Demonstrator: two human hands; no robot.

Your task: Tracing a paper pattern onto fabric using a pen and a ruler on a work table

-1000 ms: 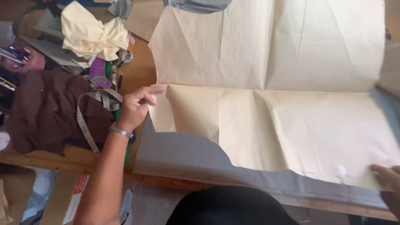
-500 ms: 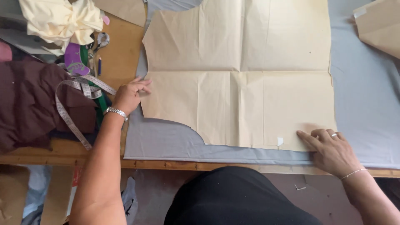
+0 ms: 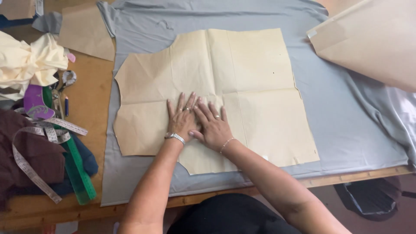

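A creased tan paper pattern piece (image 3: 242, 73) lies flat on a sheet of grey fabric (image 3: 346, 121) spread over a wooden table (image 3: 89, 104). My left hand (image 3: 182, 119), with a wristwatch and rings, presses palm-down on the middle of the paper. My right hand (image 3: 212, 125), with a thin bracelet, lies flat beside it, the two hands touching at the fingers. Neither hand holds anything.
At the left lie a green ruler (image 3: 80, 171), a white measuring tape (image 3: 39, 147), brown cloth (image 3: 30, 160), cream cloth (image 3: 30, 65) and a purple curved tool (image 3: 34, 102). Another tan paper piece (image 3: 372, 39) sits at the upper right, a smaller one (image 3: 84, 30) upper left.
Both hands have left the paper's left and right edges and come together at its middle. The paper now lies unfolded and flat on the grey fabric.
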